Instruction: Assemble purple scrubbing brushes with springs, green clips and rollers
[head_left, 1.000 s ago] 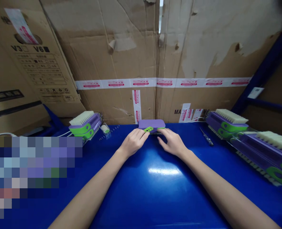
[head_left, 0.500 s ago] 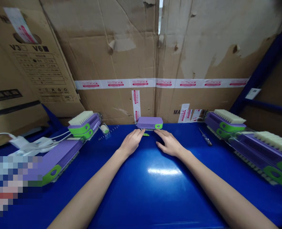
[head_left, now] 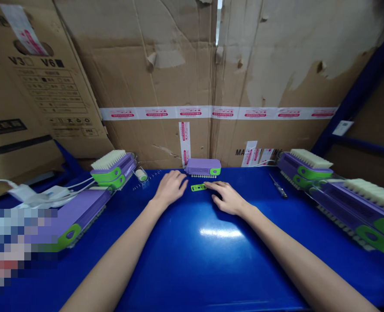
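A small flat green plastic piece with dark cutouts lies on the blue table, between my hands. My right hand has its index finger stretched out to the right end of that piece, its thumb apart, and holds nothing. To the left, my left hand hovers or rests over the table with fingers slightly bent and apart, nothing in them. Just beyond both hands a purple-and-green brush unit stands bristles down against the cardboard.
A screwdriver lies at right, near stacked purple brush units and more units. At left are further brush units, a small clear-and-white part, tiny screws and a white power strip with cables.
My left hand has moved left, away from the brush unit. The green piece now lies nearer me, uncovered, and my right hand has shifted slightly toward me with its finger at the piece.
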The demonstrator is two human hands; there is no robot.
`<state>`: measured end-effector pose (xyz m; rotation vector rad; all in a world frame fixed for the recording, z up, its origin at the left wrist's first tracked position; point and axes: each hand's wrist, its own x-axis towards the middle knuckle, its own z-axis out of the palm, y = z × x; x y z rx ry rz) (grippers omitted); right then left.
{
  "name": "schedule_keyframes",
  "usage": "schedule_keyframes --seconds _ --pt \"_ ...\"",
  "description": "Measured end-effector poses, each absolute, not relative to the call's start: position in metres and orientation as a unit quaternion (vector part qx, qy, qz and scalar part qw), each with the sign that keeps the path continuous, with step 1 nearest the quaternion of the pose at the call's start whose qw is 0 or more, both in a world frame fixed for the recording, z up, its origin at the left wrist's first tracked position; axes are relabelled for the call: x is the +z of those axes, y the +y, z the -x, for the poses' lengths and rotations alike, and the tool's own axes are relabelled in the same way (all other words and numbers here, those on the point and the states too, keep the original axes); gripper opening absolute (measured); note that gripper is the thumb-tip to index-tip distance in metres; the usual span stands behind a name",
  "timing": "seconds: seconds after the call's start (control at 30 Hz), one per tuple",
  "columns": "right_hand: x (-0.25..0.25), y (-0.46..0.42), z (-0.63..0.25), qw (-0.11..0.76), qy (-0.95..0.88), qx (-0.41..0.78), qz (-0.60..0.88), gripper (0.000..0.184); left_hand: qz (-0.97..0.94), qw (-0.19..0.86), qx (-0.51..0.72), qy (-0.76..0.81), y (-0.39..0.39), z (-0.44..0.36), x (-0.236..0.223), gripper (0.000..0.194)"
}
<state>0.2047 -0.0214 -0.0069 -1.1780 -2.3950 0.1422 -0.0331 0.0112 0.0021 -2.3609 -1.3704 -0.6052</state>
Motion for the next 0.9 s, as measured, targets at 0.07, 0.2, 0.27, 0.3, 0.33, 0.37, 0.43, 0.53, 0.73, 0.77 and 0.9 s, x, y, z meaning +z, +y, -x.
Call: schedule_keyframes --seconds 0.07,0.2,0.27,0.3,0.33,0.37,0.43,0.53,0.73,0.77,0.9 --pt "-0.006 -0.022 -0.205 0.237 -0.872 0.051 0.426 0.05 0.775 0.235 -0.213 -0.547 0.02 0.051 0.0 0.032" --pt "-0.004 -0.022 -0.207 0.26 -0.872 0.043 0.413 0.047 0.716 0.272 -0.183 -0.617 0.03 0.079 -0.007 0.03" --pt "-0.004 -0.022 -0.209 0.272 -0.869 0.036 0.412 0.045 0.723 0.245 -0.17 -0.623 0.031 0.082 -0.009 0.029" --pt "-0.004 -0.021 -0.21 0.275 -0.867 0.034 0.413 0.045 0.733 0.231 -0.165 -0.618 0.031 0.081 -0.009 0.028" --pt "-0.004 -0.021 -0.21 0.276 -0.866 0.032 0.416 0.045 0.744 0.223 -0.161 -0.61 0.03 0.078 -0.008 0.028" --pt "-0.004 -0.021 -0.21 0.274 -0.866 0.033 0.417 0.045 0.754 0.219 -0.157 -0.599 0.03 0.075 -0.007 0.028" --pt "-0.004 -0.021 -0.21 0.265 -0.868 0.042 0.418 0.045 0.773 0.223 -0.152 -0.575 0.028 0.067 -0.005 0.025" --pt "-0.002 -0.023 -0.208 0.255 -0.872 0.06 0.413 0.045 0.792 0.232 -0.155 -0.542 0.025 0.059 -0.003 0.021" --pt "0.002 -0.027 -0.202 0.269 -0.874 0.063 0.399 0.044 0.826 0.273 -0.199 -0.451 0.017 0.048 0.004 0.028" --pt "0.002 -0.028 -0.202 0.274 -0.873 0.058 0.4 0.043 0.83 0.281 -0.203 -0.437 0.015 0.045 0.006 0.031" --pt "0.002 -0.029 -0.2 0.313 -0.858 0.059 0.403 0.041 0.844 0.306 -0.212 -0.385 0.006 0.03 0.013 0.032"
